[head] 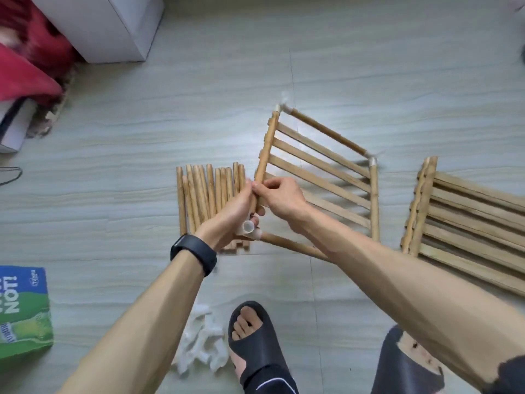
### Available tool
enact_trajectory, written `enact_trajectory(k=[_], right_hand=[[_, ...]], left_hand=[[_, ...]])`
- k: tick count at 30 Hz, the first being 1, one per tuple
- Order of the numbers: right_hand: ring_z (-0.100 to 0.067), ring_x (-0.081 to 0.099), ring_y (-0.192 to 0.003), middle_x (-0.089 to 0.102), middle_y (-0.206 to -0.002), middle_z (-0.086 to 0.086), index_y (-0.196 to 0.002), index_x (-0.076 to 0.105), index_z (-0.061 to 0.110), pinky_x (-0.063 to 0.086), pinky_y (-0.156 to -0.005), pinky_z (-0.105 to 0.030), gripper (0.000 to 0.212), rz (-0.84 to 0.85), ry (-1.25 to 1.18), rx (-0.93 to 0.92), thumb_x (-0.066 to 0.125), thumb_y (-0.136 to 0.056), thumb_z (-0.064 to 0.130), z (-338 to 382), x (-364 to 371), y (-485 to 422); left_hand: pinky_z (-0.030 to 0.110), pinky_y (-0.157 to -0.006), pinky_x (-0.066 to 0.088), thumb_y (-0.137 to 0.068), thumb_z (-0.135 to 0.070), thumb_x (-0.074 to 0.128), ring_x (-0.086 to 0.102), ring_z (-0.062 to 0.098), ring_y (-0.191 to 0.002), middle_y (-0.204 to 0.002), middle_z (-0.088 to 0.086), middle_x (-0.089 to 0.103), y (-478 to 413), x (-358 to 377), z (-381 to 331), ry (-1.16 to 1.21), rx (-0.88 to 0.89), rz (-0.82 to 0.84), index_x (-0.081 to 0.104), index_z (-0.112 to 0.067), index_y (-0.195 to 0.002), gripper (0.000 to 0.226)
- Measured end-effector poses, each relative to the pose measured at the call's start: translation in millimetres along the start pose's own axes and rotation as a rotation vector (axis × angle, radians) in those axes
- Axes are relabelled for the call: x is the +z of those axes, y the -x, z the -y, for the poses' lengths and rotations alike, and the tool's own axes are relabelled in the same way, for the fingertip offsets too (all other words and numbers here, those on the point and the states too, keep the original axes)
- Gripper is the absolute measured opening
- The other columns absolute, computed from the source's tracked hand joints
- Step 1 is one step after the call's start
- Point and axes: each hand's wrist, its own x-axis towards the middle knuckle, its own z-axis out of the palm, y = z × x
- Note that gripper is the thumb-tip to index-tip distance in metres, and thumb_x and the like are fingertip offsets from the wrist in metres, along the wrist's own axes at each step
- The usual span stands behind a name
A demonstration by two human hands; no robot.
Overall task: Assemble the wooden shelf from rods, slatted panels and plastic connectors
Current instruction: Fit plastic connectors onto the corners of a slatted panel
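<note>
A slatted panel is lifted at an angle over the floor, framed by rods with white plastic connectors at its far corners. My left hand grips the near left corner, where a white connector joins the left side rod to a lower rod. My right hand pinches the same side rod just above that connector. Several loose rods lie side by side on the floor behind my left hand.
A stack of slatted panels lies at the right. A heap of white connectors sits by my sandalled foot. A green and blue box is at the left, a white box and red cloth at the far left.
</note>
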Motion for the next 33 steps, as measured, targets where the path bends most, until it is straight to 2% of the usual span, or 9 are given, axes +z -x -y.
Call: enact_trajectory(k=[2,6,10,13,15,19,23,26,33], right_hand=[[-0.018,0.075,-0.091,0.079,-0.086,-0.007,-0.093,0.077,0.006,0.057,-0.094,-0.038,0.031,0.026,-0.166,-0.029,0.073,-0.092,0.037,29,-14,3],[-0.009,0.072,-0.066,0.075,-0.071,-0.002,-0.089,0.073,0.004,0.055,-0.063,-0.020,0.026,0.045,-0.383,-0.103,0.068,-0.097,0.028,72,-40,14],[-0.021,0.069,-0.086,0.074,-0.087,-0.008,-0.094,0.073,0.005,0.054,-0.086,-0.037,0.034,0.033,-0.307,-0.074,0.060,-0.099,0.037,73,-73,36],[-0.013,0.073,-0.095,0.078,-0.102,-0.005,-0.104,0.073,0.005,0.055,-0.075,-0.024,0.037,0.094,-0.293,-0.064,0.058,-0.102,0.039,50,-99,54],[-0.012,0.073,-0.098,0.078,-0.105,-0.005,-0.110,0.072,0.004,0.056,-0.072,-0.022,0.038,0.094,-0.333,-0.091,0.059,-0.101,0.039,41,-109,64],[-0.026,0.072,-0.105,0.075,-0.109,-0.015,-0.109,0.071,-0.001,0.060,-0.091,-0.042,0.039,-0.011,-0.380,-0.098,0.060,-0.102,0.036,38,-106,71],[-0.012,0.073,-0.090,0.075,-0.093,-0.003,-0.106,0.071,0.002,0.059,-0.069,-0.025,0.034,0.008,-0.442,-0.091,0.062,-0.100,0.034,36,-110,74],[-0.010,0.072,-0.087,0.075,-0.094,-0.003,-0.106,0.071,0.004,0.057,-0.067,-0.023,0.030,0.032,-0.510,-0.068,0.066,-0.099,0.032,38,-112,75],[-0.017,0.071,-0.090,0.073,-0.092,-0.006,-0.106,0.067,0.004,0.057,-0.069,-0.029,0.038,0.001,-0.601,-0.064,0.067,-0.096,0.041,34,-102,73]], left_hand=[[0.022,-0.044,0.042,-0.104,-0.063,0.027,0.045,0.004,-0.045,-0.062,-0.007,0.050,15,5,-40,-0.091,0.098,-0.066,0.063,-0.024,-0.118,0.056],[0.023,-0.052,0.041,-0.100,-0.059,0.032,0.046,0.007,-0.045,-0.056,-0.009,0.050,41,20,-102,-0.218,0.154,-0.161,0.061,-0.025,-0.083,0.048],[0.026,-0.058,0.042,-0.105,-0.052,0.020,0.051,0.013,-0.053,-0.064,-0.004,0.056,55,52,-102,-0.508,0.256,-0.199,0.056,-0.018,-0.080,0.055],[0.035,-0.069,0.042,-0.098,-0.066,0.005,0.061,0.025,-0.076,-0.079,0.004,0.068,62,79,-75,-0.796,0.319,-0.346,0.066,-0.014,-0.084,0.081],[0.038,-0.072,0.039,-0.095,-0.070,0.003,0.057,0.029,-0.081,-0.078,0.004,0.062,67,95,-69,-0.908,0.370,-0.437,0.066,-0.016,-0.084,0.083],[0.038,-0.070,0.039,-0.098,-0.068,0.007,0.056,0.030,-0.078,-0.080,0.008,0.061,73,113,-67,-0.904,0.385,-0.528,0.070,-0.013,-0.087,0.084],[0.038,-0.071,0.040,-0.099,-0.068,0.008,0.057,0.030,-0.078,-0.068,0.002,0.053,73,123,-59,-0.850,0.413,-0.584,0.063,-0.017,-0.076,0.078],[0.038,-0.070,0.037,-0.097,-0.069,0.007,0.054,0.028,-0.076,-0.064,-0.001,0.048,71,126,-63,-0.822,0.367,-0.608,0.055,-0.019,-0.069,0.074],[0.042,-0.078,0.044,-0.092,-0.068,0.000,0.061,0.032,-0.087,-0.086,0.008,0.067,54,132,-65,-0.640,0.269,-0.530,0.065,-0.017,-0.100,0.083]])
